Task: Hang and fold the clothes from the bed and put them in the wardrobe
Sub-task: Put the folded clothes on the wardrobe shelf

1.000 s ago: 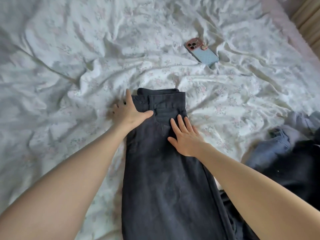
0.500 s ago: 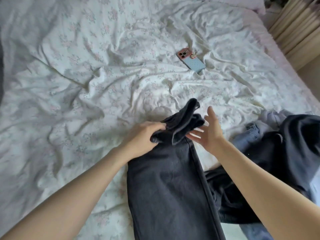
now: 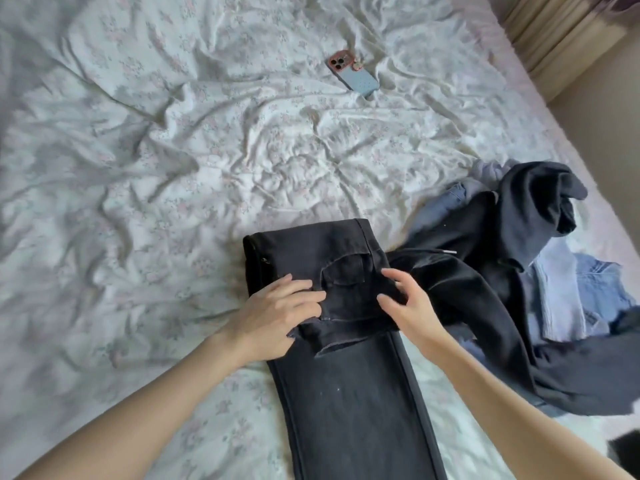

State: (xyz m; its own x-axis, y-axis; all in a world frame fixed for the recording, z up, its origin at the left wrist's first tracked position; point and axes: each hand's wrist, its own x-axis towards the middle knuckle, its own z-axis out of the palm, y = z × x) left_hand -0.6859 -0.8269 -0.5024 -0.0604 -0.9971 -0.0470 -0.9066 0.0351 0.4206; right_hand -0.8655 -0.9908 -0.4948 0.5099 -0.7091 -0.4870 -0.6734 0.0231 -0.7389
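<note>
Black jeans (image 3: 349, 393) lie lengthwise on the bed, their waist part (image 3: 311, 247) folded back over the legs toward me. My left hand (image 3: 277, 317) lies on the folded part's left side, fingers over the hem edge and lightly curled on the fabric. My right hand (image 3: 408, 306) touches the fold's right edge beside the back pocket, with fingers bent and thumb out. A heap of dark and blue clothes (image 3: 519, 271) lies to the right on the bed.
The bed is covered with a wrinkled white floral sheet (image 3: 173, 150). A phone in a blue case (image 3: 353, 72) lies face down at the far middle. Beige curtains (image 3: 554, 36) hang past the bed's right edge.
The waist end was lifted off the sheet and folded back over the legs. Both hands have come nearer to me and now rest on the fold. The view has shifted.
</note>
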